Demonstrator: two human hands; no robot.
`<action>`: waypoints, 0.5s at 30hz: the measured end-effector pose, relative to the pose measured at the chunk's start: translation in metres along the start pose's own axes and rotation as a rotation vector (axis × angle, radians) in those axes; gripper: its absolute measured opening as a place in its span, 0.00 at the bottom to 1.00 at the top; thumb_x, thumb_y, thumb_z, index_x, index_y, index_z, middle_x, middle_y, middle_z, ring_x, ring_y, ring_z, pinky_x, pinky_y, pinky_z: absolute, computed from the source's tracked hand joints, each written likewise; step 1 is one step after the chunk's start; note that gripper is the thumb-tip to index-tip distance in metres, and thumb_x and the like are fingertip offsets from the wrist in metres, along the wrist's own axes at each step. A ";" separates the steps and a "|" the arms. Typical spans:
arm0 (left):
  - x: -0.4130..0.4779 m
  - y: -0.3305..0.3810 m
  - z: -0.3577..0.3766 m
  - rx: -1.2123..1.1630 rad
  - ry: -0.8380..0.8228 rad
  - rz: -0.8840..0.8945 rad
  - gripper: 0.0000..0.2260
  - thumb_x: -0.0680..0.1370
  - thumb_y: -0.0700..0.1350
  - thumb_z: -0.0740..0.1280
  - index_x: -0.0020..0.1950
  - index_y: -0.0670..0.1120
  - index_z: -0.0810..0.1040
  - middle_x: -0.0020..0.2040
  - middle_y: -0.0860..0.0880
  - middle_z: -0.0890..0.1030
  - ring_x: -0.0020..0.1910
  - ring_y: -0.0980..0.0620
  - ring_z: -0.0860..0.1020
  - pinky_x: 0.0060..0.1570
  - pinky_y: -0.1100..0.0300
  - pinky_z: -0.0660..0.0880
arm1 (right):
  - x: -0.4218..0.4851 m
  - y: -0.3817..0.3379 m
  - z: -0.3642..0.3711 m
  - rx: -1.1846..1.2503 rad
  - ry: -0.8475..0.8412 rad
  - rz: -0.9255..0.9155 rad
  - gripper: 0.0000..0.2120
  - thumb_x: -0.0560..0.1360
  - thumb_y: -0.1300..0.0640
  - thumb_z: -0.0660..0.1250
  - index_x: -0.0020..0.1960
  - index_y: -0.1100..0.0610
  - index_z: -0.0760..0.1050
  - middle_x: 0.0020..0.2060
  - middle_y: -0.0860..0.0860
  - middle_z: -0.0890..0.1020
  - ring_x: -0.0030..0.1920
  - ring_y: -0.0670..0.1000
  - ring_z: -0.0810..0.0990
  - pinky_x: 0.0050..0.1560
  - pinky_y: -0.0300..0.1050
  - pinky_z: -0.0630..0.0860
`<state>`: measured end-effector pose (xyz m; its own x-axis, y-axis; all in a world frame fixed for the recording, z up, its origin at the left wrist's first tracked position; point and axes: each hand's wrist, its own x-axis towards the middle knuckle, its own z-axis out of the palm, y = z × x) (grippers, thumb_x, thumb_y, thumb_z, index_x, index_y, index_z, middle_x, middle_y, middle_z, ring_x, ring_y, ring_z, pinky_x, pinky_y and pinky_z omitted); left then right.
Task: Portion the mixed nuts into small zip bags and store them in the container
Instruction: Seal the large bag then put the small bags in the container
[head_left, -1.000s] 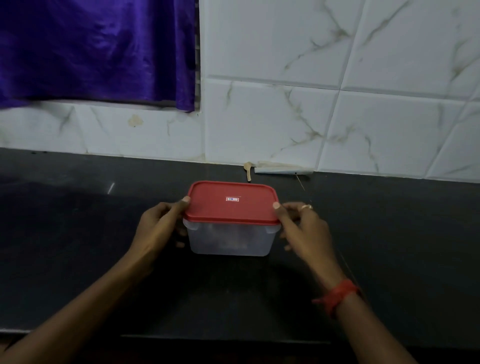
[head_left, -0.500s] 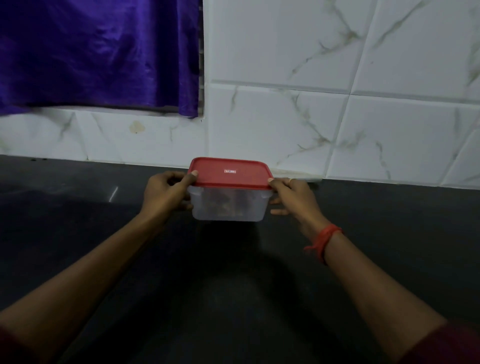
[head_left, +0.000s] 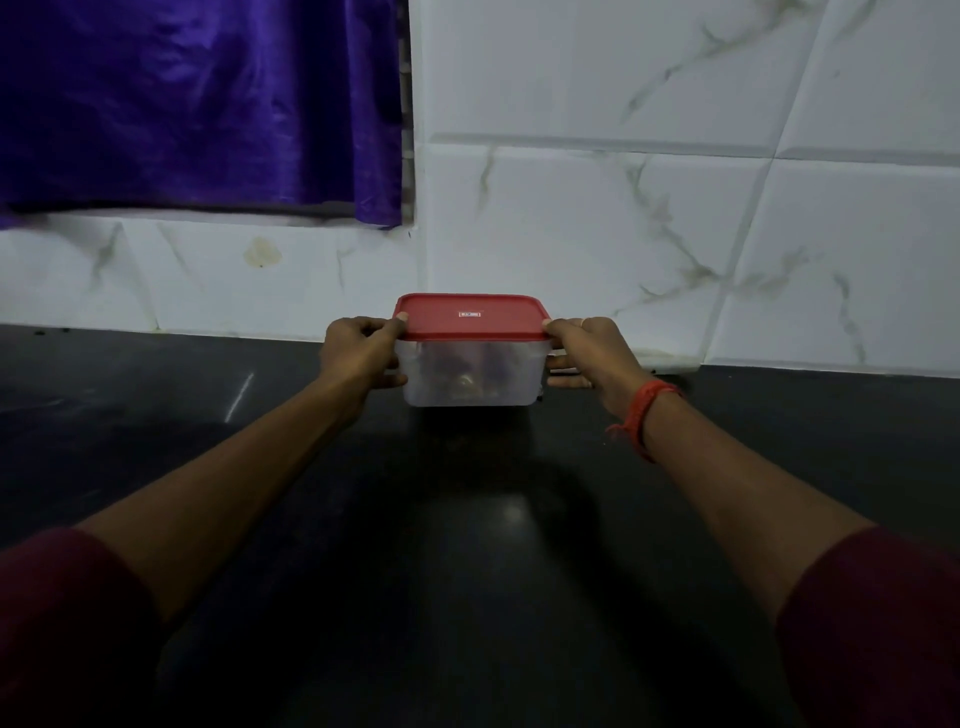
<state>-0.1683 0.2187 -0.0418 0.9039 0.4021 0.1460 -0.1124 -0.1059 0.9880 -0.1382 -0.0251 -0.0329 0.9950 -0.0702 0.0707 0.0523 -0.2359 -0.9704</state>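
Head view — left hand (head_left: 358, 356) and right hand (head_left: 592, 353) clasp the translucent rectangular container (head_left: 470, 376), glossy red lid (head_left: 470, 317) on, at the dark polished countertop's (head_left: 467, 545) back edge.

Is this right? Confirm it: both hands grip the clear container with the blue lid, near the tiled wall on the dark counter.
Wrong on one point: the head view shows the lid is red, not blue. Both the left hand and right hand grip the clear container on the dark counter near the tiled wall.

I note one clear plastic container (head_left: 470, 376), upright on the dark counter near the tiled wall, its red lid (head_left: 470, 317) fitted flat on. Dark contents show dimly through its side.
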 end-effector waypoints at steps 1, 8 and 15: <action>0.005 -0.004 0.003 0.005 0.005 -0.001 0.15 0.80 0.49 0.69 0.53 0.36 0.80 0.41 0.44 0.77 0.41 0.44 0.79 0.41 0.49 0.83 | 0.006 0.003 0.002 -0.006 0.000 0.005 0.12 0.80 0.51 0.66 0.56 0.59 0.79 0.50 0.55 0.84 0.50 0.55 0.85 0.45 0.49 0.84; 0.032 -0.026 0.012 0.023 0.018 0.009 0.15 0.80 0.49 0.68 0.54 0.36 0.80 0.41 0.45 0.77 0.42 0.44 0.79 0.43 0.47 0.83 | 0.040 0.022 0.014 -0.032 -0.025 -0.002 0.13 0.80 0.50 0.66 0.57 0.58 0.79 0.51 0.54 0.85 0.49 0.52 0.85 0.47 0.50 0.85; 0.053 -0.033 0.019 0.028 0.006 0.036 0.16 0.80 0.52 0.69 0.51 0.38 0.80 0.47 0.41 0.80 0.45 0.43 0.81 0.38 0.52 0.82 | 0.058 0.028 0.018 -0.020 0.017 -0.050 0.16 0.79 0.47 0.68 0.60 0.57 0.80 0.50 0.54 0.85 0.49 0.51 0.85 0.41 0.45 0.84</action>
<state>-0.1088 0.2263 -0.0678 0.8969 0.4028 0.1822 -0.1334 -0.1463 0.9802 -0.0773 -0.0187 -0.0599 0.9897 -0.0745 0.1226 0.0996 -0.2587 -0.9608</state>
